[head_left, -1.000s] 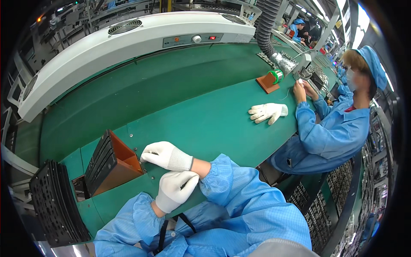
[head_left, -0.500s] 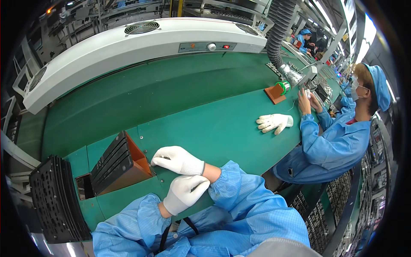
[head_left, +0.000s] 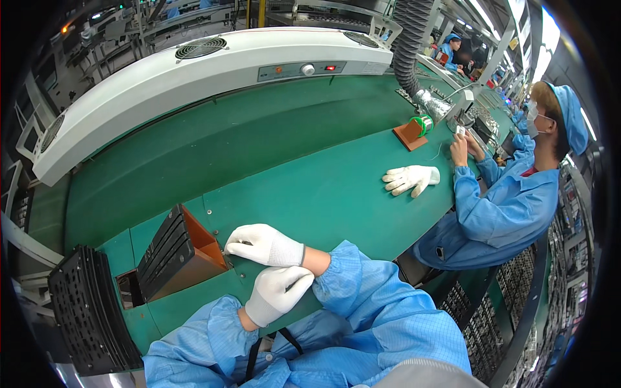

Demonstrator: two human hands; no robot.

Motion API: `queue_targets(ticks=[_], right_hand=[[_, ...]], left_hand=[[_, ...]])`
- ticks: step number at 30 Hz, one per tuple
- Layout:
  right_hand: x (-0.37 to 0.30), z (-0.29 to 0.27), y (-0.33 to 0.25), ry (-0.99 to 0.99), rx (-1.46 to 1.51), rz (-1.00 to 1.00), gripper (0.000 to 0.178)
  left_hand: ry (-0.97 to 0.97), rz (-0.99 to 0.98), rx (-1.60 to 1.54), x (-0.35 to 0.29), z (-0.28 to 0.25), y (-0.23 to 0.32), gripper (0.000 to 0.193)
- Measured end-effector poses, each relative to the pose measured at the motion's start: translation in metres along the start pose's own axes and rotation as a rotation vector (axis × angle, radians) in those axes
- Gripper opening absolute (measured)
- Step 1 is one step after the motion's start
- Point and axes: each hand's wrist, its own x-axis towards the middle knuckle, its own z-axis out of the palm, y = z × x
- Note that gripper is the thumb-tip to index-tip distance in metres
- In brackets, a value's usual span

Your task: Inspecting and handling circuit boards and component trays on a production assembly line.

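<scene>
Both my hands wear white knit gloves with the fingers closed. My right hand (head_left: 262, 244) is held over the green bench, its curled fingertips beside the open end of a brown box with a black slotted side (head_left: 178, 253). Whatever those fingertips hold, if anything, cannot be made out. My left hand (head_left: 278, 296) lies just below the right wrist, thumb and fingers bent together near the right glove's cuff (head_left: 303, 255). Its fingertips are partly hidden, so I cannot tell whether it grips anything.
A stack of black slotted trays (head_left: 94, 310) stands at the left. A loose white glove (head_left: 411, 180) lies on the bench (head_left: 310, 200). Beyond it are a brown stand (head_left: 409, 136) with a green-rimmed spool (head_left: 424, 125), and a co-worker (head_left: 508, 187) at right. A white fan unit (head_left: 213, 68) spans the back.
The whole view has shifted slightly. My hands keep nearly the same pose by the box. The co-worker's hands have moved a little.
</scene>
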Motion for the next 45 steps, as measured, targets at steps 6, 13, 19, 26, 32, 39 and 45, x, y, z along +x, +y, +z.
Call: queue_targets(ticks=[6, 13, 19, 26, 32, 39, 45], right_hand=[[-0.0012, -0.0009, -0.0023, 0.006, 0.034, -0.005, 0.03], [-0.0006, 0.0004, -0.0025, 0.041, 0.043, -0.079, 0.025], [0.0, 0.0006, 0.0008, 0.017, 0.05, -0.032, 0.026], [0.0001, 0.0016, 0.0009, 0.026, 0.062, -0.009, 0.025], [0.0003, 0.0004, 0.0001, 0.009, 0.064, 0.02, 0.026], [0.0011, 0.0012, 0.0006, 0.017, 0.046, -0.002, 0.027], [-0.0008, -0.0024, -0.0021, -0.008, 0.067, -0.015, 0.027]], left_hand=[[-0.015, -0.036, -0.01, 0.0, 0.0006, 0.0006, 0.009], [0.011, 0.036, 0.02, 0.0002, 0.0009, 0.0, 0.009], [0.007, 0.022, 0.033, -0.0023, 0.0017, -0.0041, 0.008], [0.034, 0.022, 0.041, -0.0014, 0.0031, -0.0043, 0.011], [0.028, 0.026, 0.049, -0.0011, 0.0016, -0.004, 0.009], [0.011, 0.025, 0.063, -0.0011, 0.0008, -0.0044, 0.008], [0.008, 0.023, 0.022, 0.0, 0.0012, -0.0032, 0.007]])
